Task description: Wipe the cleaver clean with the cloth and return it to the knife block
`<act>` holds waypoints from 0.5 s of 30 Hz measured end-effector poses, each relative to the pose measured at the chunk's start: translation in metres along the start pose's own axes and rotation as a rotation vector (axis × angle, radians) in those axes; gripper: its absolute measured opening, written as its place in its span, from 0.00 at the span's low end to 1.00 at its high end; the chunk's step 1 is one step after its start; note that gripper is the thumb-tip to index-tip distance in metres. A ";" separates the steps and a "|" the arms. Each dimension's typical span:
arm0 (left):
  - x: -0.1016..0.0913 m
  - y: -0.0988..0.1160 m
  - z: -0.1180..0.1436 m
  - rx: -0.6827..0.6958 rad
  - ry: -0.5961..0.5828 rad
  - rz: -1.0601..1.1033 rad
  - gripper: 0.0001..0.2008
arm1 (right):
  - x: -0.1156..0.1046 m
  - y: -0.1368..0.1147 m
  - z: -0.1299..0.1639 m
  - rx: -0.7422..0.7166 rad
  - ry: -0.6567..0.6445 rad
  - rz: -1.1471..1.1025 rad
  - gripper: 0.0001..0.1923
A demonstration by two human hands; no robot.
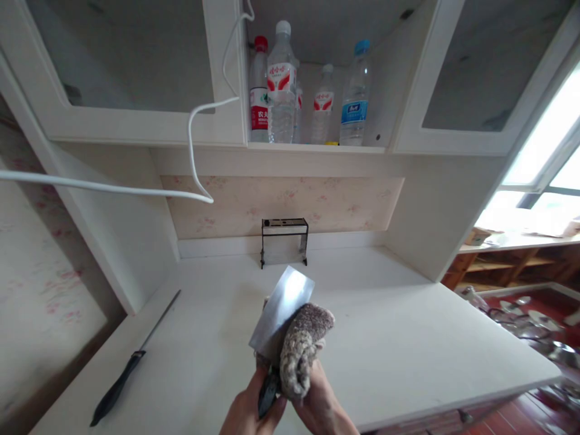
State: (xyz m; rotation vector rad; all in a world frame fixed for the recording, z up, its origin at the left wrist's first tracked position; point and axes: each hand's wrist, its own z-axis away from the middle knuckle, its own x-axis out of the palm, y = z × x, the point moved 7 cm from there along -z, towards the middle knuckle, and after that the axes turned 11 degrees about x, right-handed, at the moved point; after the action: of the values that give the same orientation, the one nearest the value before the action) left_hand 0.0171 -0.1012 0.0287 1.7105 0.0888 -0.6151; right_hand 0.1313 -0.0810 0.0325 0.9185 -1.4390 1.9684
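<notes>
A black-handled, rectangular metal cleaver [281, 313] is gripped above a white worktop [389, 314] by the fingers of the left hand [249, 403]. A fluffy grey-brown cloth [301, 347] is clasped against its blade by the right hand [324, 399].

Near the bottom centre of the frame, the left hand [250, 400] is curled in a grip, its wrist at the lower edge; the right hand [321, 396] (fingers mostly hidden) is bent in a grasp just beside it, slanting up-left
</notes>
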 end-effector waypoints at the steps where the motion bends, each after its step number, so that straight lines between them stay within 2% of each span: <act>1: 0.001 -0.004 -0.001 -0.008 -0.017 -0.022 0.25 | 0.003 0.002 -0.001 0.002 -0.012 0.006 0.26; 5: 0.000 -0.012 0.000 -0.034 0.006 -0.173 0.18 | 0.011 0.010 -0.008 0.006 0.029 -0.009 0.24; 9: 0.004 -0.007 0.002 -0.041 -0.020 -0.228 0.19 | 0.011 0.005 -0.016 -0.022 0.150 0.024 0.22; 12: 0.000 0.004 0.002 -0.021 -0.017 -0.238 0.18 | 0.011 -0.015 -0.021 -0.064 0.185 0.044 0.22; 15: -0.005 0.012 0.002 0.012 -0.030 -0.229 0.14 | 0.007 -0.048 -0.027 -0.141 0.222 0.039 0.22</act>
State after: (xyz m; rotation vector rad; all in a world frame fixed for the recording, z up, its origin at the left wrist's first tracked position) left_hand 0.0168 -0.1050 0.0409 1.7155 0.2631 -0.8110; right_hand 0.1574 -0.0404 0.0611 0.5943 -1.4550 1.9010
